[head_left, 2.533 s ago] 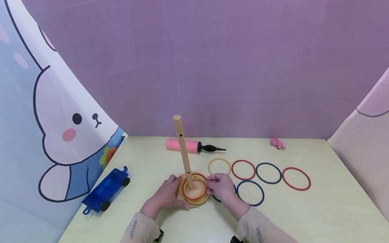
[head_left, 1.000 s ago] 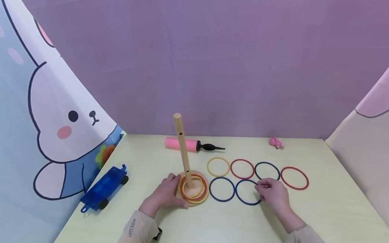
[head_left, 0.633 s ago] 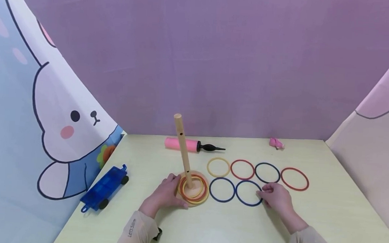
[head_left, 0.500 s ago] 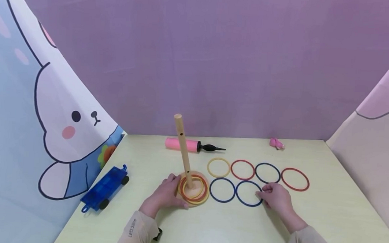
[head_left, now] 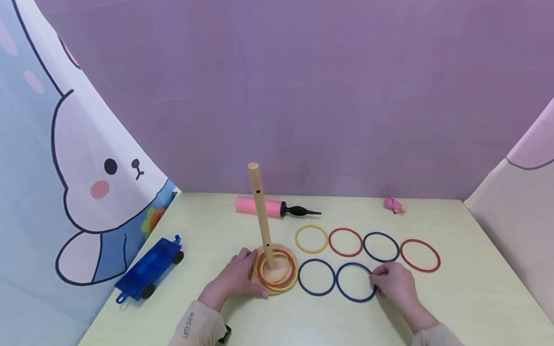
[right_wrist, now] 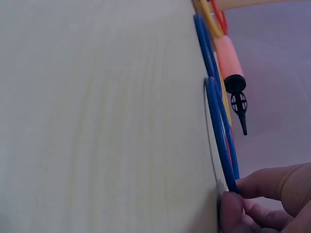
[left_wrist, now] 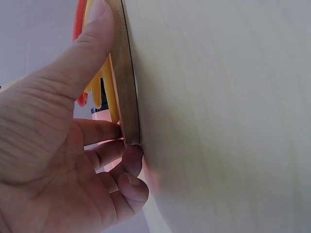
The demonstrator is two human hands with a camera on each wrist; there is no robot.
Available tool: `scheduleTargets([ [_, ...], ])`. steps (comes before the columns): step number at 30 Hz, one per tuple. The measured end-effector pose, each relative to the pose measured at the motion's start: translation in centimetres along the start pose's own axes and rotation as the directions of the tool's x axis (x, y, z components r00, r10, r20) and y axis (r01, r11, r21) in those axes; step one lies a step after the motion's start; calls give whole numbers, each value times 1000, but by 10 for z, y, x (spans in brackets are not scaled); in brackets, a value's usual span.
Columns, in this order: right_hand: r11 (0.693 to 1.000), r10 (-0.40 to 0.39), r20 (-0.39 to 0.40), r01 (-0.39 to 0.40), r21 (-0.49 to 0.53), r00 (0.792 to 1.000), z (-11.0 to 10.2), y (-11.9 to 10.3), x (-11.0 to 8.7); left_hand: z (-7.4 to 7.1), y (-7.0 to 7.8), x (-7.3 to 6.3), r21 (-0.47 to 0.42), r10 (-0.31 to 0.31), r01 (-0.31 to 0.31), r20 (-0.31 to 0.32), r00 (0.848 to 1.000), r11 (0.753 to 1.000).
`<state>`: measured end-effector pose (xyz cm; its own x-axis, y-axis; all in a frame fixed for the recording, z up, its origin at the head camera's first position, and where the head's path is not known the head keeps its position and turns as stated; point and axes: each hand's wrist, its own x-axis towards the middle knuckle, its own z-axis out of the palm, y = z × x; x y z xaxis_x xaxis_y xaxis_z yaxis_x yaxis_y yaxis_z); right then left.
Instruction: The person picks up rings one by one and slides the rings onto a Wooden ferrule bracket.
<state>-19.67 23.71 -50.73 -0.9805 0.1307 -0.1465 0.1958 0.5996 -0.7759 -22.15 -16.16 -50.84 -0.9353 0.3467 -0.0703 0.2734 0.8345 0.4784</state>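
Observation:
My left hand [head_left: 239, 276] grips the round wooden base [left_wrist: 127, 92] of a ring toss stand, thumb over its top and fingers at its edge. From the base rises a wooden post [head_left: 260, 214]; several yellow and red rings [head_left: 295, 270] lie around its foot. Further right, my right hand [head_left: 395, 284] pinches the right edge of a blue ring [head_left: 356, 301] between thumb and fingers, also seen in the right wrist view. That blue ring [right_wrist: 217, 126] lies close to the tabletop. Another blue ring [head_left: 315, 294] sits beside it, between it and the stand.
Behind lie a yellow ring [head_left: 310, 252], a red ring [head_left: 344, 256], a blue ring [head_left: 382, 234] and another red ring [head_left: 419, 270]. A pink pump [head_left: 258, 206] rests behind the post. A blue toy wagon [head_left: 150, 268] stands left, a small pink object [head_left: 394, 204] at the back.
The right hand has left a ring at the stand, moved right and taken hold of the blue ring. Both front blue rings have shifted slightly toward me. My left hand stays on the base.

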Motion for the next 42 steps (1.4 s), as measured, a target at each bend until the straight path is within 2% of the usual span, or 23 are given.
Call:
scheduleTargets([
  [6,996,3,19,-5,92,1000,-4,-1,-5,1,-1,0,-1,3,-3,3,1000,1000],
  [12,982,-32,25,27,188,999,-9,-16,-8,1,-1,1,-4,-14,14,8,1000,1000],
  [19,947,-83,50,63,315,995,-6,-40,-14,2,-3,2,1,-4,4,7,1000,1000],
  [27,901,-148,125,82,426,981,-6,-66,-21,0,-1,1,-3,-7,7,5,1000,1000],
  [35,872,-208,170,104,478,963,-7,-93,-27,-1,0,1,2,-25,25,10,1000,1000],
  [42,849,-258,166,141,509,952,-9,-118,-33,0,1,1,-14,-37,38,20,999,999],
])
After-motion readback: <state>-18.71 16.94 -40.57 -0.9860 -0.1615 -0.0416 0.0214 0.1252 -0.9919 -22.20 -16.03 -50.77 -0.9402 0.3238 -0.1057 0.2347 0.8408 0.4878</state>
